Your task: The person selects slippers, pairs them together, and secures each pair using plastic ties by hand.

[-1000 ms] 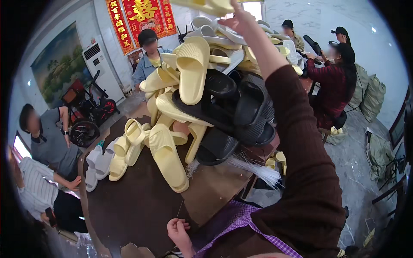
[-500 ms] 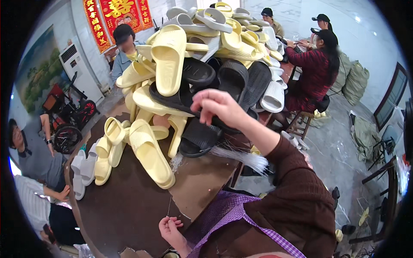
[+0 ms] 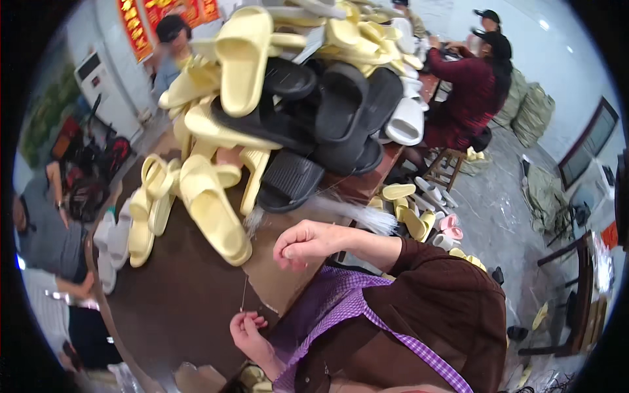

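Head view: left hand (image 3: 247, 327) low centre pinches thin needle (image 3: 244, 293), upright for control; right hand (image 3: 306, 243) mid-frame, fingers pressed together, near yellow slippers (image 3: 213, 209) heaped on brown table (image 3: 177, 295).

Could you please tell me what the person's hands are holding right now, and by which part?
The left hand pinches the lower end of a thin upright needle or thread. The right hand is curled shut; whether it holds anything cannot be told.

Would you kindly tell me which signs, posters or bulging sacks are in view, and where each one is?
Red hanging banner with gold characters: back wall, upper left, tall and narrow.
Second red banner with gold characters: top edge, right of the first.
Olive-green stuffed sacks: on the floor, upper right, behind the seated person in the dark red top.
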The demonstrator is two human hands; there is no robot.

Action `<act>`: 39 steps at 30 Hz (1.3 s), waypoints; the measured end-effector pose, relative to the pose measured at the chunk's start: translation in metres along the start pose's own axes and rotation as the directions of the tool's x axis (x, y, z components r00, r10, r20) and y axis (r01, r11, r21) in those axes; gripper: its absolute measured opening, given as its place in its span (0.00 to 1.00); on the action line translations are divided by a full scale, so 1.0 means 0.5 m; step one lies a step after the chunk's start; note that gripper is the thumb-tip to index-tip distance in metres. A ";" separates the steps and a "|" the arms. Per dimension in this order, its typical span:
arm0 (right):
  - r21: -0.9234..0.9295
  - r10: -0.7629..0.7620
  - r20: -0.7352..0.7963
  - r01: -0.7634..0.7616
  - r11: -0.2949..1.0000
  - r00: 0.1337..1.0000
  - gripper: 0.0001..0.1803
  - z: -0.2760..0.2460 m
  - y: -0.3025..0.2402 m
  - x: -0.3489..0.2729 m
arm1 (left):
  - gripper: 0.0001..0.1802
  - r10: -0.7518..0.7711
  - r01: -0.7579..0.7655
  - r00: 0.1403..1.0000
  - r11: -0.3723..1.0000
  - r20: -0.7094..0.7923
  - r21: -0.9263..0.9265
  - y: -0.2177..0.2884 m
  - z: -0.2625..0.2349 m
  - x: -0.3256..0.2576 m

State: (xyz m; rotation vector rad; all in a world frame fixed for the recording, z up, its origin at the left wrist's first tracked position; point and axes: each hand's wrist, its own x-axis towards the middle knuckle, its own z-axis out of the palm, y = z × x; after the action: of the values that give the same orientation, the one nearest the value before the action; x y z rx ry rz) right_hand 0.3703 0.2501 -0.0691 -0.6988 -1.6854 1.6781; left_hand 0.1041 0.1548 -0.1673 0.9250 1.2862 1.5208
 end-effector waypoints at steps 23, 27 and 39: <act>0.001 0.168 0.208 -0.172 0.985 0.964 0.09 0.094 0.177 0.044 | 0.09 -0.233 0.223 0.819 0.971 -0.523 -0.083 0.037 -0.026 -0.271; -0.004 0.172 0.251 -0.176 0.984 0.953 0.09 0.078 0.170 0.038 | 0.09 -0.097 0.126 0.808 0.992 -0.581 0.010 0.087 0.005 -0.255; 0.018 0.051 0.303 -0.059 0.998 0.952 0.09 0.065 0.196 0.049 | 0.18 0.677 -0.677 0.735 0.733 0.025 0.063 0.462 0.148 -0.024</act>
State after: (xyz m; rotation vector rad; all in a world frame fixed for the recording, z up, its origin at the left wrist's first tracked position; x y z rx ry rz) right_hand 0.3225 0.2513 -0.1640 -0.4972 -1.8616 1.9214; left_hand 0.1376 0.1563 0.0732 1.5598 1.0411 2.0323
